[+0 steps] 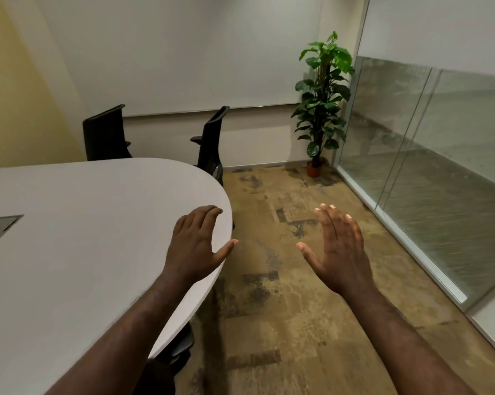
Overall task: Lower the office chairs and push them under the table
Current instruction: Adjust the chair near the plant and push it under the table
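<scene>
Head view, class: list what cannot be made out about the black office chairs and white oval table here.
- Two far black office chairs: seats and bases hidden behind the white oval table.
- Dark chair part under the near table edge: mostly covered by the tabletop.
- Table's left side: cut off by the frame edge.

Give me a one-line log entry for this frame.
left hand: open, over table edge | right hand: open, above floor | two chairs at far side, untouched

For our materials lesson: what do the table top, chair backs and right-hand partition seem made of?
Table top: probably matte white laminate, smooth and even.
Chair backs: likely black mesh or fabric, dull and dark.
Partition: glass, partly frosted, with reflections.
</scene>
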